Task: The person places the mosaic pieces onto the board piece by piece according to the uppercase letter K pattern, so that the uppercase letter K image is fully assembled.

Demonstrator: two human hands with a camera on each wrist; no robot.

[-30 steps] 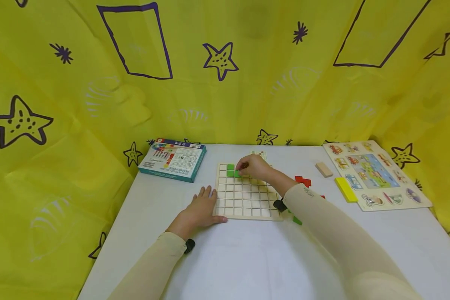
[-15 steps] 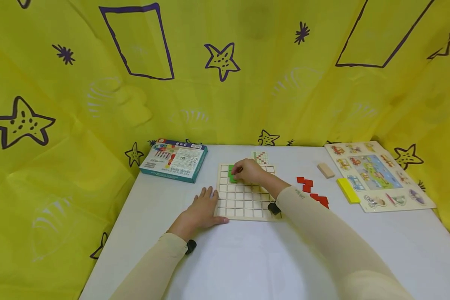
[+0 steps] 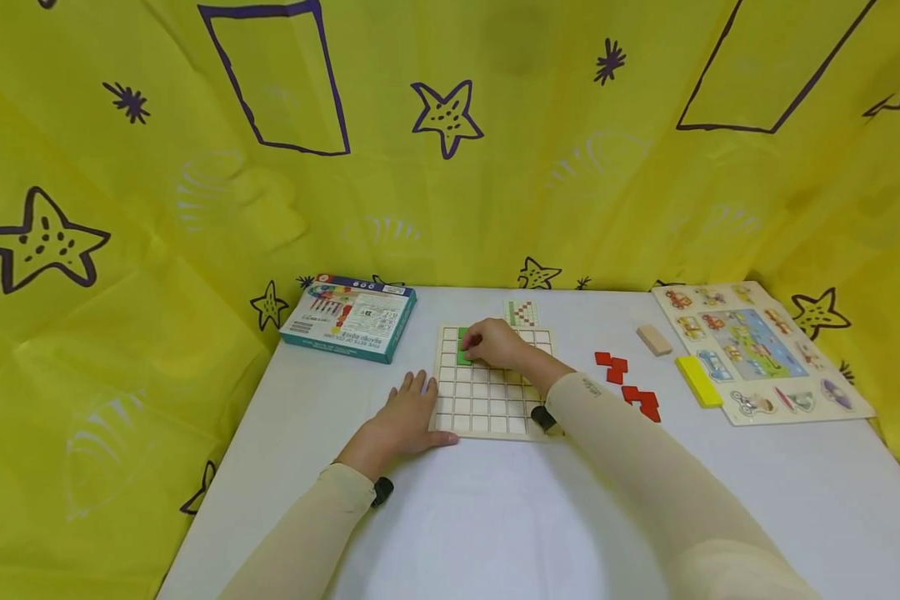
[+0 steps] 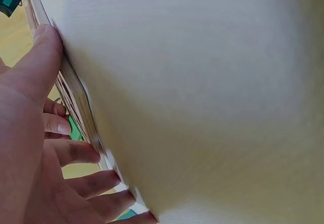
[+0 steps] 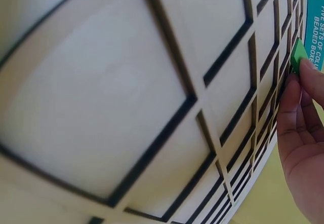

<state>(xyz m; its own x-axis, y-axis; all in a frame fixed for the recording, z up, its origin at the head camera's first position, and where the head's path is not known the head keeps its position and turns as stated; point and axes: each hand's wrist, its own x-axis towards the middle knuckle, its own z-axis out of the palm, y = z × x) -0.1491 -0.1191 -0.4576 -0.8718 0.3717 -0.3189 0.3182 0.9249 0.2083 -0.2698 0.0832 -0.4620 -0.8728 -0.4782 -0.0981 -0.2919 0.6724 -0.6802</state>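
Note:
My left hand rests against the near left corner of a wooden grid board, fingers along its left side and thumb at the front edge. In the left wrist view the fingertips touch the board's rim. Over the board's upper left squares, my right hand pinches a small green square tile between thumb and fingers. Seen from the right wrist, the tile stands tilted at the grid. Green also shows in the second column, partly hidden by the right hand.
Several red tiles lie right of the board. A small pattern card is behind it. A boxed set sits back left. A wooden block, yellow block and picture puzzle are at the right.
My right hand has shifted slightly left and nearer with the green tile, over the second column. The right forearm now covers green tiles seen earlier beside the board. The left hand stays put.

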